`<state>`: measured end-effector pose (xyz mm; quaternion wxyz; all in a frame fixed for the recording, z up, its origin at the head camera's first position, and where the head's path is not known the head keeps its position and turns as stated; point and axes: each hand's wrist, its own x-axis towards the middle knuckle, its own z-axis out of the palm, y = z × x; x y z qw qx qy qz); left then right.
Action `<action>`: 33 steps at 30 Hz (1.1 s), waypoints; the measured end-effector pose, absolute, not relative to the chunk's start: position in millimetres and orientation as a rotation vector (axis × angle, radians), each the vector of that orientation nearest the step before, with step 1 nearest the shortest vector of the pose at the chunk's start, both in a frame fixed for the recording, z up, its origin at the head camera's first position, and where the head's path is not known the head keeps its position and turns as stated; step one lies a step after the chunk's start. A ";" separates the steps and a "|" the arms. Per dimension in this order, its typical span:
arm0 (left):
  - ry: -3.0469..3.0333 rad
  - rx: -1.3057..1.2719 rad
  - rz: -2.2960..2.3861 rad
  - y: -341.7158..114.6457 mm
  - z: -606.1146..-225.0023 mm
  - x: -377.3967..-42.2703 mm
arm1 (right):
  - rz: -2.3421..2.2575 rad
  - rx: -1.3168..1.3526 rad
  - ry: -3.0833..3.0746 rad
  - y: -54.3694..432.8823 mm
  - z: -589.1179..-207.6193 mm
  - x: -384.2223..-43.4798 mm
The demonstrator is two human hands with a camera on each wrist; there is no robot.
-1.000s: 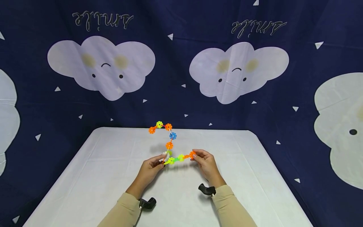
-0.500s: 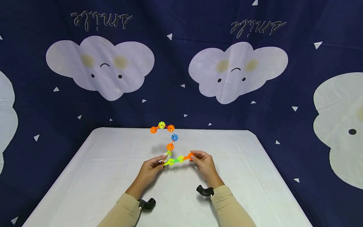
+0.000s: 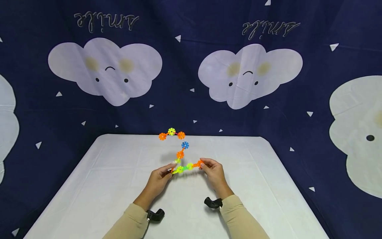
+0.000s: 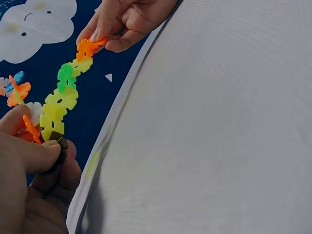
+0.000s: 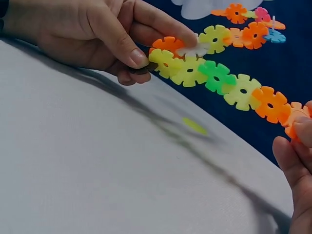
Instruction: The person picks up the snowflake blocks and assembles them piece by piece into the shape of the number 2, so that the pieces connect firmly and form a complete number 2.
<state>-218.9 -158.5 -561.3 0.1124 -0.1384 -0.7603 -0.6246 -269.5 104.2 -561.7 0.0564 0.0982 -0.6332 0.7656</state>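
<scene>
A chain of flower-shaped interlocking plastic discs [image 3: 180,154] is held up over the table, bent in the middle. My left hand [image 3: 158,179] pinches a dark disc [image 4: 59,140] at the bend, between thumb and fingers. My right hand [image 3: 214,173] pinches the orange end disc [image 5: 296,119]. Between the hands run yellow discs [image 5: 190,72], a green disc [image 5: 217,77] and another orange disc [image 5: 271,103]. Beyond my left hand, a white disc [image 5: 194,49] leads to the rest of the chain, which curves away past a blue disc [image 3: 185,145] to an orange disc [image 3: 162,136].
A white cloth covers the table [image 3: 185,205]. A yellow-green piece [image 5: 195,126] lies on it below the chain. Behind hangs a dark blue curtain [image 3: 179,73] printed with clouds. Black wrist mounts [image 3: 156,215] stick out from both sleeves.
The far part of the chain has swung slightly to the right. My right hand has moved a little left with the end disc; the left hand stays nearly in place.
</scene>
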 end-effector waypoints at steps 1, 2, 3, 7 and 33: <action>-2.232 -0.407 -1.828 -158.5 -561.5 -218.8 | 2.321 0.282 -1.924 103.5 -561.9 -269.4; -2.232 -0.408 -1.826 -158.5 -561.5 -218.8 | 2.319 0.270 -1.926 102.7 -561.7 -269.0; -2.236 -0.411 -1.826 -158.5 -561.8 -218.8 | 2.321 0.266 -1.927 102.1 -561.8 -269.1; -2.245 -0.453 -1.834 -159.3 -564.5 -220.4 | 2.319 0.255 -1.930 99.2 -561.1 -268.2; -1.904 -0.223 -2.002 -163.2 -555.5 -224.4 | 0.754 0.844 -2.793 45.7 -559.6 -293.2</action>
